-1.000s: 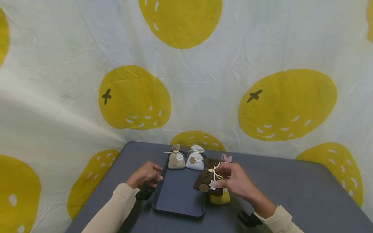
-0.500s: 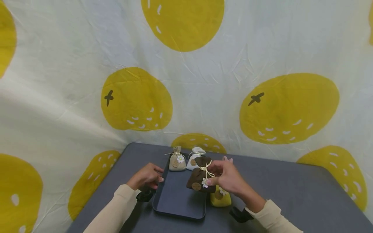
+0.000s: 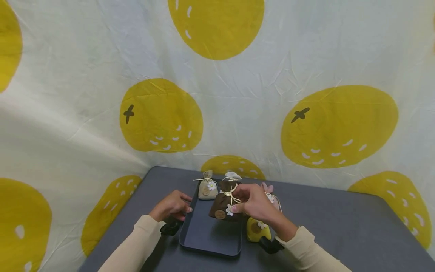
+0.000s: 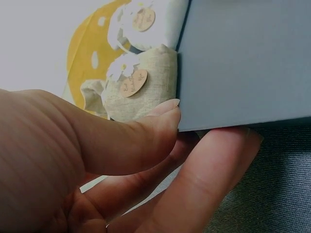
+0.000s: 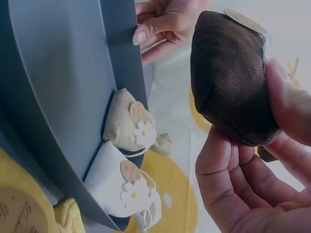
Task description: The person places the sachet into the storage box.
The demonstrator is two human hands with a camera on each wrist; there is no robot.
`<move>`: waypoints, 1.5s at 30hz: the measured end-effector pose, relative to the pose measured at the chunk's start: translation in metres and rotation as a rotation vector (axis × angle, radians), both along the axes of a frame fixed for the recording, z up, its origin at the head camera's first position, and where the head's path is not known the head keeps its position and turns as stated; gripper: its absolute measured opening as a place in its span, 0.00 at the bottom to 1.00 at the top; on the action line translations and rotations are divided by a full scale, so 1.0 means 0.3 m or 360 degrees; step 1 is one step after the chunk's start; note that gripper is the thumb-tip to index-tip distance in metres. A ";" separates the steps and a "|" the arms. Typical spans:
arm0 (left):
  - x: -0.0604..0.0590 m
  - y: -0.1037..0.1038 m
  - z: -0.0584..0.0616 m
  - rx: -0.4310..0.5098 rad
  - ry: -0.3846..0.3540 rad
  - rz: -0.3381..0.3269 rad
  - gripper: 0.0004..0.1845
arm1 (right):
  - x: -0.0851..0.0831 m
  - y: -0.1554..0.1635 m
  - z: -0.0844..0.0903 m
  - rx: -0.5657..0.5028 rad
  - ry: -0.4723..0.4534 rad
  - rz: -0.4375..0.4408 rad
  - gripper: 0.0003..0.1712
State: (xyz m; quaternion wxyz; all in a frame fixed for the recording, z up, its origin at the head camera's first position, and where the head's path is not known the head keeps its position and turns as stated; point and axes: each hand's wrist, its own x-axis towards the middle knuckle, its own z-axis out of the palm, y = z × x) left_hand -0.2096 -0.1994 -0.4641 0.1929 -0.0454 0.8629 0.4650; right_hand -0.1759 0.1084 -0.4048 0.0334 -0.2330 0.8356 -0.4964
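Right hand [image 3: 255,204]: fingers [image 5: 214,170] grasp the brown drawstring pouch [image 3: 218,204] above the tray [image 3: 210,238]; in head view, it masks most of the white pouch [image 3: 232,176] beyond the fingers. Left hand [image 3: 172,206]: fingers [image 4: 141,143] pinch the tray's side.

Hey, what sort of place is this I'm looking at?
Probably a screened-off tabletop work area, though the wider room is out of view. A dark gray table sits before a fabric sheet printed with yellow fruit, and a gray tray on it holds cloth sachets.
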 end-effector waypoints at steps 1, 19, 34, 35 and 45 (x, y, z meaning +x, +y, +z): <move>-0.001 0.000 0.000 0.0003 -0.0003 0.0000 0.25 | -0.004 -0.005 -0.002 -0.0001 -0.0001 0.0003 0.16; -0.007 -0.003 -0.017 0.0032 -0.0017 0.0016 0.24 | -0.049 -0.098 -0.014 0.0083 0.0003 -0.0007 0.15; -0.008 0.003 -0.011 0.0031 -0.0004 0.0025 0.24 | -0.094 -0.160 -0.022 0.0048 0.0034 0.0044 0.13; -0.009 0.004 -0.011 0.0030 -0.0006 0.0025 0.24 | -0.096 -0.163 -0.022 0.0048 0.0033 0.0044 0.13; -0.007 0.004 -0.008 0.0004 0.0011 0.0022 0.24 | -0.118 -0.193 -0.022 0.0051 0.0031 0.0021 0.14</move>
